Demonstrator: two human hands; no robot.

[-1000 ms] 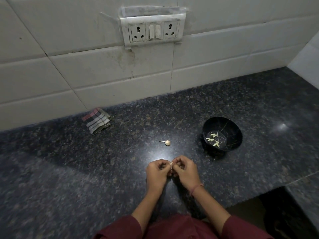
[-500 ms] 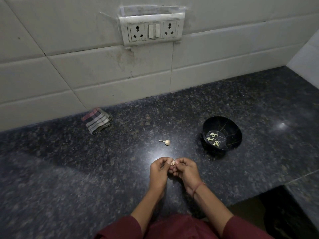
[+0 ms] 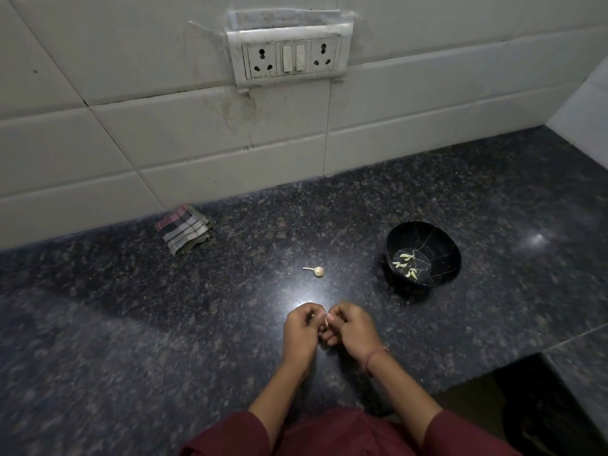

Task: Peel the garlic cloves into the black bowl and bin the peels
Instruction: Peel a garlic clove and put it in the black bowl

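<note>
Both my hands are curled in toward each other, fingertips meeting: my left hand [image 3: 301, 330] and my right hand [image 3: 353, 329] pinch one small garlic clove [image 3: 326, 320] between them, just above the dark speckled countertop [image 3: 164, 324]. Only a pale sliver of the clove shows where the thumbs and forefingers close on it; how much skin it still carries I cannot tell. A thin reddish band [image 3: 375, 355] sits on my right wrist, and dark red sleeves cover both forearms nearer to me. Straight beyond the pinch, near but apart from it, lies a small garlic piece with a stalk [image 3: 318, 271], the stalk pointing off to the left. Farther out and to the right of my grip stands the black bowl [image 3: 439, 243], upright, with several pale peeled cloves [image 3: 406, 265] lying in its bottom — cracks or thin lines run across its inside. Well away to the left and beyond my hands, close to the tiled wall, a folded checked cloth [image 3: 184, 229] lies on the counter. High on the wall past everything is a white socket panel [image 3: 291, 57].
</note>
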